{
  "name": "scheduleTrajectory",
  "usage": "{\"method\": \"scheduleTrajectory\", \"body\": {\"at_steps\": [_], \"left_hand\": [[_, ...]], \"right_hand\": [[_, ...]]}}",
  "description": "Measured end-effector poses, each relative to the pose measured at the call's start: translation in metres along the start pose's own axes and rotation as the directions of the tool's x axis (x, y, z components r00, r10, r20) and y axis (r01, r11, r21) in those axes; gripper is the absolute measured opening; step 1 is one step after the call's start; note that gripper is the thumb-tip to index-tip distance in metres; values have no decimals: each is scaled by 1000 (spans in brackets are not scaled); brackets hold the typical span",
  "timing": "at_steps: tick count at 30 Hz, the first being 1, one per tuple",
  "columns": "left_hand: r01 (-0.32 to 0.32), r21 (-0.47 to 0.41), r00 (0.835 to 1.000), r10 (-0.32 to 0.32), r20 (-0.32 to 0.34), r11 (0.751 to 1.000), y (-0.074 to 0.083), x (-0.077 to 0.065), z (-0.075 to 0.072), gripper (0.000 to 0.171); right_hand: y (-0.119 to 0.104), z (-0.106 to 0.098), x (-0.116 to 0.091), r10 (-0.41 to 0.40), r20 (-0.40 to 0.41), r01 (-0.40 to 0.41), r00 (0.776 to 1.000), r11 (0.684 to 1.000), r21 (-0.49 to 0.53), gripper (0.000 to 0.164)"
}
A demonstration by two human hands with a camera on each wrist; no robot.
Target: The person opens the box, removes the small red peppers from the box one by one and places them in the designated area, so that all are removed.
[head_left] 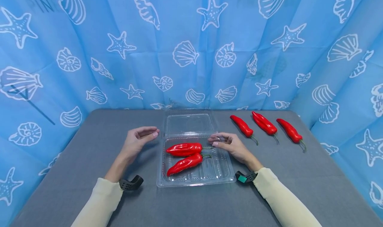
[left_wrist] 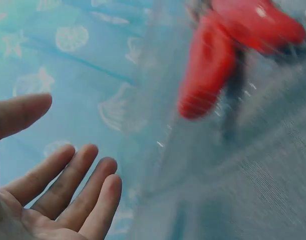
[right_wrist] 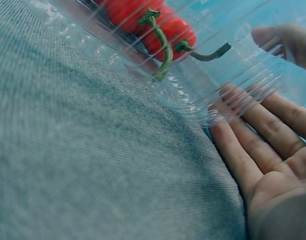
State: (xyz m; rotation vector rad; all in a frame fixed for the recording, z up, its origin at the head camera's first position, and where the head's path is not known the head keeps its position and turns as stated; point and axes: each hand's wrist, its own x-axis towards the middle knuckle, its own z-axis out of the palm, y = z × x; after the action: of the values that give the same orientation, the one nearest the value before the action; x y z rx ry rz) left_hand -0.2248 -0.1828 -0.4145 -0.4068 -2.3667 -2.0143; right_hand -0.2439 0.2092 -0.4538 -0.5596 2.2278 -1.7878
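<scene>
A clear plastic clamshell container (head_left: pixel 227 179) lies on the table with its lid (head_left: pixel 191 124) folded back. Inside its base are two red chili peppers, one (head_left: pixel 184 149) behind the other (head_left: pixel 185 164), both with green stems pointing right. My left hand (head_left: pixel 138 140) is off the container's left side, fingers extended and thumb apart, holding nothing; the left wrist view shows its palm (left_wrist: pixel 57 210). At the container's right wall is my right hand (head_left: pixel 233 147), fingertips right at the plastic. In the right wrist view its straight fingers (right_wrist: pixel 273 125) show partly through the ribbed wall.
Three more red chili peppers, left (head_left: pixel 242 126), middle (head_left: pixel 264 123) and right (head_left: pixel 290 131), lie in a row at the table's back right. A grey cloth covers the table (head_left: pixel 191 207). Behind it hangs a blue curtain (head_left: pixel 185 27) with shells and starfish.
</scene>
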Motion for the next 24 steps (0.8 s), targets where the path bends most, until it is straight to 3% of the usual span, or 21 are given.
{"method": "scheduleTrajectory", "body": {"at_steps": [3,8,11,14,19,24], "left_hand": [[-64,6,998,64,28,998,16,-4,9,38],[-138,-6,972,136,192,990,37,-14,40,44],[-121,-28,949,124,289,992,42,-22,58,49],[-105,4,936,97,339,995,42,-28,73,51],[-123,173,936,57,348,977,35,-33,91,50],[-118,286,933,8,359,951,32,-34,96,54]], "right_hand": [[0,1,-1,3,-5,-3,1000,1000,-3,47],[1,2,-2,-4,-11,4,1000,1000,4,47],[1,2,-1,-14,-12,15,1000,1000,8,47],[0,2,-1,-19,-10,19,1000,1000,10,47],[-1,3,0,-9,-11,9,1000,1000,15,46],[-2,3,0,-19,-8,19,1000,1000,9,45]]}}
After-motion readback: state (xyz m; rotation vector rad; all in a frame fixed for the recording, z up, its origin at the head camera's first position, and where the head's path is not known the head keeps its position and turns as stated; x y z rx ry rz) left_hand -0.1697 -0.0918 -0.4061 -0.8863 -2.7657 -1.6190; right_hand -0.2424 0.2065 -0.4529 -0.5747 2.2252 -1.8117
